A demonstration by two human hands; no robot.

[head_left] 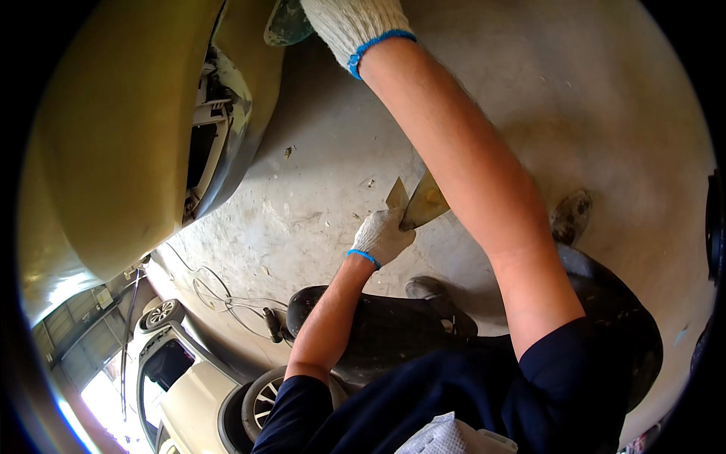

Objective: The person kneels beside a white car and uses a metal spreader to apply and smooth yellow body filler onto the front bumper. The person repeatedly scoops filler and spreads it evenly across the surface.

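My left hand (384, 238), in a white knit glove with a blue cuff, is closed on a flat putty blade (426, 201). The blade looks brownish, and part of it passes behind my right forearm. A small pale pointed piece (397, 195) juts up beside it from the same hand. Up at the top edge is my right hand (354, 24), gloved alike, its fingertips cut off by the frame. From it sticks out a greenish see-through spreader (289, 24) with smears on it, close to the yellow-green car body (121, 113).
An opening (208, 144) in the car's corner shows inner parts and pale patches on its edge. A hose (219, 303) lies on the concrete floor (318, 174). Another car (197, 390) stands at lower left. My shoe (571, 216) and dark-trousered legs are below my arms.
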